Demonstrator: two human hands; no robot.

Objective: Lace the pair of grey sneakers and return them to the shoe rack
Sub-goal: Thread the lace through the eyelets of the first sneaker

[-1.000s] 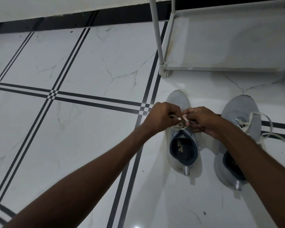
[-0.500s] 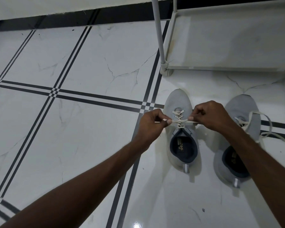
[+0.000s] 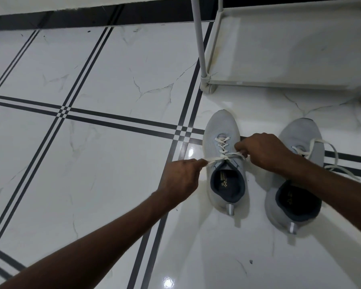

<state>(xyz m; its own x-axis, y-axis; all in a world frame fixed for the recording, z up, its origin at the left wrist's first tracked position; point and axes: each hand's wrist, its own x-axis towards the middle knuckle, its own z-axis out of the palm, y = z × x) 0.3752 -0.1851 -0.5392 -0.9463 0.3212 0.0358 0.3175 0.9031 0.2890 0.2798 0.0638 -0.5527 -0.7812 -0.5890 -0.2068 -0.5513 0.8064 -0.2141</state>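
Two grey sneakers stand side by side on the tiled floor, toes pointing at the rack. The left sneaker point(image 3: 220, 126) has a white lace point(image 3: 222, 146) crossed up its front and knotted at the top. My left hand point(image 3: 180, 180) pinches one lace end out to the left of the shoe. My right hand point(image 3: 263, 153) pinches the other end on the right, so the lace is stretched taut between them. The right sneaker point(image 3: 300, 132) lies partly under my right forearm, with its loose lace point(image 3: 333, 153) trailing onto the floor.
A white shoe rack point(image 3: 290, 49) stands just beyond the sneakers, its bottom shelf bare and a corner post point(image 3: 199, 38) rising at its left. The floor is glossy white marble tile with black stripes point(image 3: 113, 117). A dark skirting runs along the far wall.
My hands have moved apart from over the left sneaker's tongue, pulling the lace ends out sideways. The knot has drawn tight and the crossed lacing now shows.
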